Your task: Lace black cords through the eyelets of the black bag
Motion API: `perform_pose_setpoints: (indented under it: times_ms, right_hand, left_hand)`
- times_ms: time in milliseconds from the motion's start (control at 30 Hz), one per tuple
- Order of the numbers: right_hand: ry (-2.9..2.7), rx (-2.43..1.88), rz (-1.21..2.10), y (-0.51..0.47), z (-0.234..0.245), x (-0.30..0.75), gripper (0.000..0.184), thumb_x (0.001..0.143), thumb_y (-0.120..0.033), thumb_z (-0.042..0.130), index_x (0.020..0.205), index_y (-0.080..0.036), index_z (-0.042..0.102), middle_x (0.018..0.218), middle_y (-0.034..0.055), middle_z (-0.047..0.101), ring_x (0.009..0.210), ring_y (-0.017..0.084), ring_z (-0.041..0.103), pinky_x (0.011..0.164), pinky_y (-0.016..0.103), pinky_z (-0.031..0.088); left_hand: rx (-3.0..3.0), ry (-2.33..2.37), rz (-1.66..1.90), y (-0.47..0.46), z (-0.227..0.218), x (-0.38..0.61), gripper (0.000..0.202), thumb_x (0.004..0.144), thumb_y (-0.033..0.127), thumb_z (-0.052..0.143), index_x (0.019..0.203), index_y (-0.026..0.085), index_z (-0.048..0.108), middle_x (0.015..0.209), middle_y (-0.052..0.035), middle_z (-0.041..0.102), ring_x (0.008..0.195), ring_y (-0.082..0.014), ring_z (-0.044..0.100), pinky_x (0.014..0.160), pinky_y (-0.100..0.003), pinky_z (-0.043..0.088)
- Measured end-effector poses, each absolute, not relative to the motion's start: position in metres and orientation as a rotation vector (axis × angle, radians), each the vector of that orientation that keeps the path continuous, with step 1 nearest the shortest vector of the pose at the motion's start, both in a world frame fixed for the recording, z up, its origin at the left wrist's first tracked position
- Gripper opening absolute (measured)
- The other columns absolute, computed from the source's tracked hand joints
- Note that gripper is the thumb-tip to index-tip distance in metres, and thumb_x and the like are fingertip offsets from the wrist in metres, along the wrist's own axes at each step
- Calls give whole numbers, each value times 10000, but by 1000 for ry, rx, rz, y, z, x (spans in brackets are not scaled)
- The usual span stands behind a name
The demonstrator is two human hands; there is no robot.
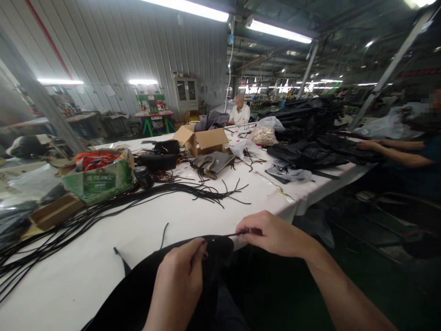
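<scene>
My left hand (177, 287) grips the upper edge of a black fabric bag (131, 294) held up in front of me, just off the near edge of the white table. My right hand (272, 234) pinches a thin black cord (234, 234) between thumb and fingers, and the cord runs into the bag's top edge near my left hand. A short cord end sticks up from the bag. A long bundle of loose black cords (113, 211) lies across the white table (62, 285) to the left.
A green sack (98, 181), an open cardboard box (201, 140) and black bags (303, 154) stand on the table. A co-worker (403, 154) reaches over the table's right side, and another person (239, 110) sits at its far end.
</scene>
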State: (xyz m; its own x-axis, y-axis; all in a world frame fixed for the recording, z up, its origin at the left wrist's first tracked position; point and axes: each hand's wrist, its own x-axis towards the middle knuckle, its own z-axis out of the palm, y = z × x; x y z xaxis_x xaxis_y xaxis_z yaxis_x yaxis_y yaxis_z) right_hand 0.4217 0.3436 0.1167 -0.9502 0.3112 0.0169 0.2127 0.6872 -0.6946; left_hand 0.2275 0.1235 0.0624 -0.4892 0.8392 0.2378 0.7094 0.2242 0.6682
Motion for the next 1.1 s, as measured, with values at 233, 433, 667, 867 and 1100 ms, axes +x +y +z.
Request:
perform_pose_setpoints:
  times_ms: [233,433,667,867,1100]
  right_hand:
    - [-2842,-506,1245,355,92,440,156,1013,-266,692,1039,-237,843,990,10,821,866,205,712,787,287,472]
    - [-2783,-522,1115,343,91,434,184,1067,-265,668,1105,-263,848,1033,6,837,933,211,754,855,287,505]
    - [-2740,-220,958,310,90,397,178,1088,-263,686,1211,-241,813,1124,35,832,982,211,758,864,282,497]
    - [-2570,-381,969,300,70,383,55,1028,-197,689,1060,-226,725,942,17,785,812,197,706,727,276,431]
    - [-2043,-1039,983,304,20,421,374,1070,-551,613,998,-198,715,845,38,714,720,197,636,684,306,469]
  left_hand:
    - [1398,2667,790,86,47,196,353,1079,409,501,1167,292,823,1045,-51,871,935,-304,842,751,-343,615]
    - [1356,2669,344,69,70,199,436,1114,373,381,1297,261,761,1222,-96,844,1101,-352,818,857,-444,658]
    - [1700,2352,585,113,98,226,683,1025,335,594,1663,134,455,1707,-193,511,1593,-366,483,1299,-525,446]
    - [1495,1801,767,166,94,227,324,973,217,621,1290,209,687,1244,-84,805,1137,-263,754,982,-351,561]
    - [1485,1890,700,176,69,206,374,1069,315,459,737,211,598,660,10,624,656,-179,553,671,-316,393]
